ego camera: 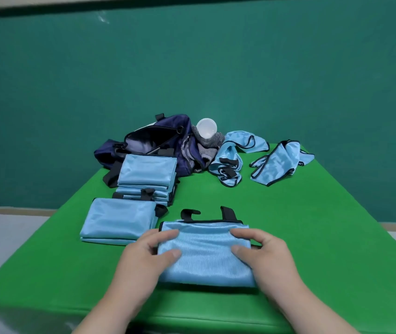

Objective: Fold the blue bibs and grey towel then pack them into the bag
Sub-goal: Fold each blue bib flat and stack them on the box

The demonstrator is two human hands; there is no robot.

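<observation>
A folded light blue bib [204, 251] with black straps lies near the table's front edge. My left hand [144, 256] grips its left side, thumb on top and fingers over the far corner. My right hand [262, 254] grips its right side the same way. Left of it lies one folded bib [119, 220]; behind that is a stack of folded bibs [147, 175]. Two crumpled bibs [230, 160] [279, 165] lie at the back right. The open navy bag [153, 141] sits at the back, with the grey towel [208, 145] bunched at its right.
A white plastic bowl or lid [206, 129] rests on the grey towel. The green table [288, 237] drops off at the front and both sides. A teal wall stands behind.
</observation>
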